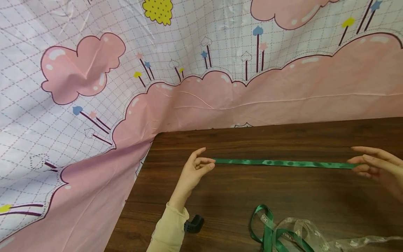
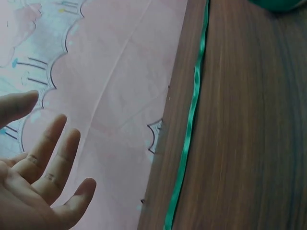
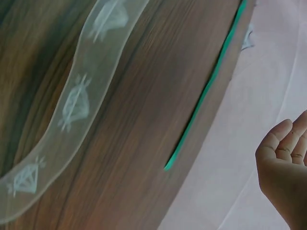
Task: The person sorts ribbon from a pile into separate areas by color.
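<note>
Brown tabletop (image 1: 226, 199) is filling the head view's lower right, a green ribbon (image 1: 289, 163) lying right of centre, likely light, soft, slippery, best pinched at its 2 ends, while left hand (image 1: 194, 171) and right hand (image 1: 381, 166) are hovering, fingers loose, empty.

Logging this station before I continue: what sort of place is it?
Probably a makeshift indoor craft spot: a wood-grain tabletop, green satin ribbon and sheer printed ribbon on it, and a cartoon-cloud cloth draped behind it. Home or workshop, I can't tell.
</note>
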A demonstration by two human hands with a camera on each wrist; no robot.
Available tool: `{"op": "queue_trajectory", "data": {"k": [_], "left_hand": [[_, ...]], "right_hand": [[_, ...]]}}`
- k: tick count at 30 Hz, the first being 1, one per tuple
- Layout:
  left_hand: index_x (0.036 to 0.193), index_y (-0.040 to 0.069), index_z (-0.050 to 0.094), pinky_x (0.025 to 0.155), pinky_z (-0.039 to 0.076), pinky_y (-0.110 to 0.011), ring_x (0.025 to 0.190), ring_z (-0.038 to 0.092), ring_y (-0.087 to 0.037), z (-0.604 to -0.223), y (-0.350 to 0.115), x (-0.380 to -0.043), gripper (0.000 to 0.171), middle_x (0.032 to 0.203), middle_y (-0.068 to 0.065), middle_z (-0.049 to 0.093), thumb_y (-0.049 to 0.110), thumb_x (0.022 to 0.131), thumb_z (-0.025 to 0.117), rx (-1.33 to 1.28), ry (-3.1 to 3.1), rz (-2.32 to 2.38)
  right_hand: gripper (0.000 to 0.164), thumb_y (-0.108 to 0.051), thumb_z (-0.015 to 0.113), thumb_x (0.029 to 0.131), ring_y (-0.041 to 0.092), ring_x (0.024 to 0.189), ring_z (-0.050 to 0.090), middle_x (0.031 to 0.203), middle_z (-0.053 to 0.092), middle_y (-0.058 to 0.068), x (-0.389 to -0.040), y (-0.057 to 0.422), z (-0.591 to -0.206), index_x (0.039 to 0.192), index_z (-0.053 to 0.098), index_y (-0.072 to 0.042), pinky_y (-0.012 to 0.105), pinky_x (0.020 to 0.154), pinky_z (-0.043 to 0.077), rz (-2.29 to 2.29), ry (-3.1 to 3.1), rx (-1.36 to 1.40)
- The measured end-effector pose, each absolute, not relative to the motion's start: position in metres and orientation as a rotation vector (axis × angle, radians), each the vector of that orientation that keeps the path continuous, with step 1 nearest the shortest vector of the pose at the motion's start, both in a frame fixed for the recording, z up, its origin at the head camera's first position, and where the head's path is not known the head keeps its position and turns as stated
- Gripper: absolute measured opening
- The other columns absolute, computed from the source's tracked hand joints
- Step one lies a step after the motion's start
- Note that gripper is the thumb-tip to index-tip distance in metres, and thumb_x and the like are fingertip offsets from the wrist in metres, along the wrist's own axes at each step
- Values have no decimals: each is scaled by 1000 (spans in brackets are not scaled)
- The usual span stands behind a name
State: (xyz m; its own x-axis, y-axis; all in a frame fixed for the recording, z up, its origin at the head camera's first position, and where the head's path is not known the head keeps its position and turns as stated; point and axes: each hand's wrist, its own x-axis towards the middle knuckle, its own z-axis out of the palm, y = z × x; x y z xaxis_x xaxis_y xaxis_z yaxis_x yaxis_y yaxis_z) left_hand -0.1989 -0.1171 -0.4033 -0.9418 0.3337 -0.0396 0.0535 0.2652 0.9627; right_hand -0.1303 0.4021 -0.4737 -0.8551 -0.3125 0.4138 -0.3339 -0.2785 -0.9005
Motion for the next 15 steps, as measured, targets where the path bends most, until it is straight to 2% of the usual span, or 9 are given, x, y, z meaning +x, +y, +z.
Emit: {"op": "queue_trajectory", "data": {"k": [4, 8, 15], "left_hand": [[142, 23, 31, 99, 43, -42, 103, 60, -25, -400, -112, -187, 64, 116, -10, 64, 34, 88, 63, 403, 2263, 1762], [140, 27, 33, 101, 42, -44, 109, 59, -31, -399, -105, -176, 58, 115, -9, 64, 39, 90, 59, 451, 2224, 1779], [139, 29, 34, 97, 45, -38, 104, 61, -22, -397, -92, -162, 53, 112, -8, 65, 35, 92, 58, 508, 2219, 1756]], "right_hand": [[60, 16, 1, 89, 18, 100, 63, 122, 61, 6, -121, 382, -462, 142, 26, 2, 21, 83, 49, 2361, -1829, 984], [58, 17, 4, 90, 17, 100, 62, 122, 60, 6, -109, 364, -452, 143, 24, 4, 20, 82, 47, 2287, -1928, 961], [52, 16, 13, 93, 15, 99, 61, 121, 59, 2, -92, 341, -443, 143, 21, 7, 21, 82, 46, 2083, -2198, 829]]}}
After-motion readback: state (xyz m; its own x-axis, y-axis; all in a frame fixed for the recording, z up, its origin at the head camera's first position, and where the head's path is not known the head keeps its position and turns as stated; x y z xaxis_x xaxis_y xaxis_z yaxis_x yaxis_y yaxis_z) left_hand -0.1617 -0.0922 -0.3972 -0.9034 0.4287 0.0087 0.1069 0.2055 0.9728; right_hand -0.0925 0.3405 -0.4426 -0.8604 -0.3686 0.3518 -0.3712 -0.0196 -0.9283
